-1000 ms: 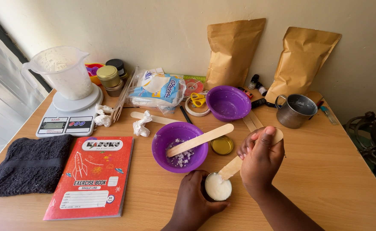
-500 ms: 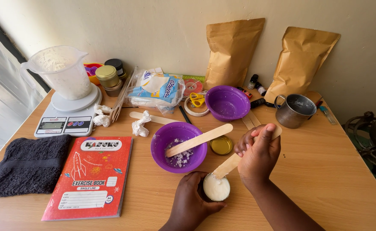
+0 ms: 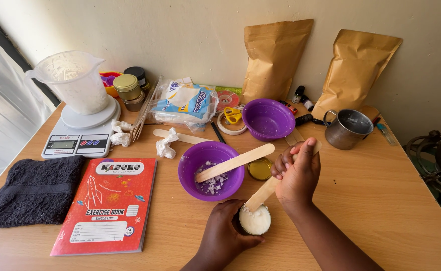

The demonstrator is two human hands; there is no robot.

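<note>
1. Small tin (image 3: 255, 220) of white wax-like stuff, round, near the front edge of the tabletop (image 3: 381, 190), just in front of a purple bowl (image 3: 211, 169).
2. Left hand (image 3: 224, 235) wrapped round the tin's left side, fingers curled against its wall, steadying it on the tabletop.
3. Right hand (image 3: 297, 171) closed around a flat wooden stick (image 3: 266, 189); thumb up, fingers pressed on the upper part. Stick slants down to the left, lower end in the white stuff inside the tin.
4. Purple bowl holds white crumbly flakes; a second wooden stick (image 3: 235, 162) leans in it, its upper end over the bowl's right rim.
5. Gold lid (image 3: 259, 169) lies flat just right of that bowl, beside the right hand.
6. Second purple bowl (image 3: 268, 119) farther back, toward the rear edge, well apart from the tin.
7. Metal mug (image 3: 347, 128) to the right of it, near the rear right corner.
8. Two brown paper pouches (image 3: 276, 60) stand against the wall at the rear edge.
9. Left rear corner: kitchen scale (image 3: 82, 136) carrying a clear plastic jug (image 3: 75, 80) of white material.
10. Red exercise book (image 3: 109, 203) near the front left, with a dark towel (image 3: 32, 189) touching its left side.
11. Crumpled tissue (image 3: 164, 145) lies between scale and near bowl.
</note>
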